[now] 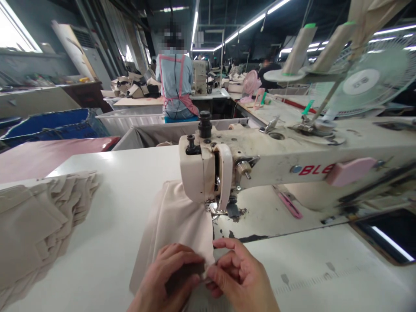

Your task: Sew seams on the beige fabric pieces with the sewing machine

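Observation:
A pale pink fabric piece (175, 221) lies on the white table and runs under the presser foot (217, 210) of a cream sewing machine (292, 162). My left hand (165, 277) rests on the fabric's near end with fingers curled, pressing it down. My right hand (240, 275) pinches the fabric's right edge between thumb and fingers, just in front of the needle.
A stack of beige cut pieces (39, 221) sits at the left of the table (123, 173). A fan (367, 82) and thread cones (300, 43) stand behind the machine. A person in a blue shirt and pink apron (175, 82) sits ahead, facing away. Bins (52, 125) line the left.

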